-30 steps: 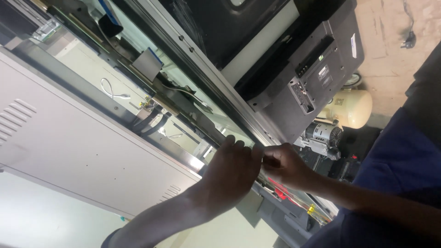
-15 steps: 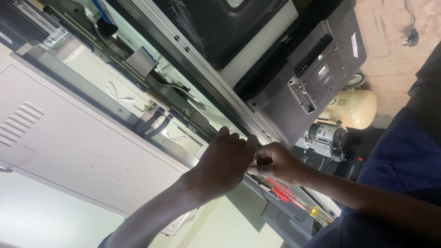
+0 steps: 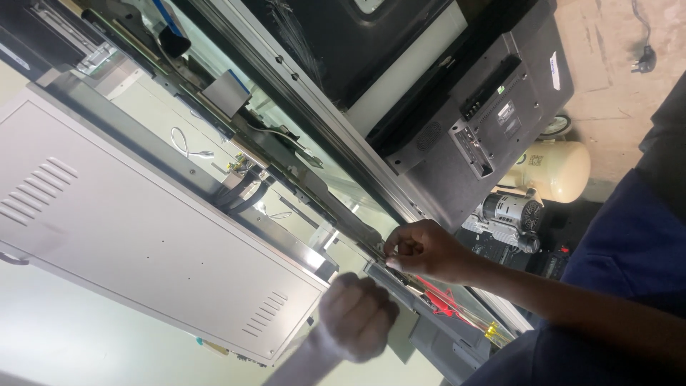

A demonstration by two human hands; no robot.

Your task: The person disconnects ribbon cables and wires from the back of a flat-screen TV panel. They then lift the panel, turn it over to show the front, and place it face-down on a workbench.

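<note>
Flat panel (image 3: 214, 179) w/ grey cover (image 3: 143, 243)

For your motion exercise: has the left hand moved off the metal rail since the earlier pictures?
Yes. The left hand has drawn back toward the person, off the rail; the right hand remains pinching there.

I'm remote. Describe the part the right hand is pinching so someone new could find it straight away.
Start at the big pale grey vented metal cover on the left. Follow the long dark rail along its upper edge, down toward the person. The right hand pinches the grey bracket at that end, just above red wires; the left hand is fisted below.
</note>
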